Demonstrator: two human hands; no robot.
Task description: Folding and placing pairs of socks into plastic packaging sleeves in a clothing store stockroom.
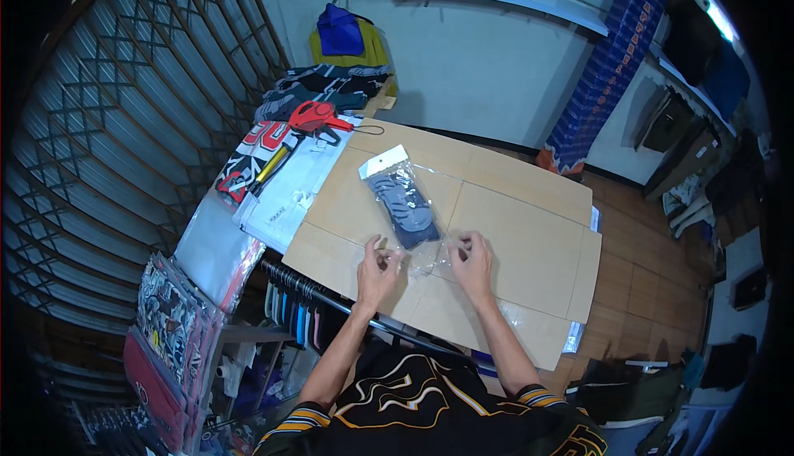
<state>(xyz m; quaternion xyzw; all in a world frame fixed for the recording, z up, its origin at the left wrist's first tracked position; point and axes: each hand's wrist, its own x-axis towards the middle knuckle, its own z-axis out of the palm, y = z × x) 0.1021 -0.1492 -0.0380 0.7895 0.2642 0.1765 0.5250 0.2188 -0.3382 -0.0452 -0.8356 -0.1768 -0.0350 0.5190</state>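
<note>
A clear plastic bag with a white header card holds folded grey and dark patterned socks (406, 208). It lies tilted on a flattened cardboard sheet (515, 226), its header pointing away from me. My left hand (378, 273) pinches the near left part of the clear plastic between thumb and fingers. On the other side, my right hand (471, 265) has its fingertips closed on the near right part of the plastic. The socks sit just beyond both hands, and the film between the hands is creased and hard to make out.
A red tag gun or similar hand tool (317, 116) and a yellow-and-black tool (271, 167) lie on plastic-wrapped items at the left. Folded clothes (316, 90) are stacked behind. Packaged garments (177, 325) hang low left, beside a hanger rail (316, 294).
</note>
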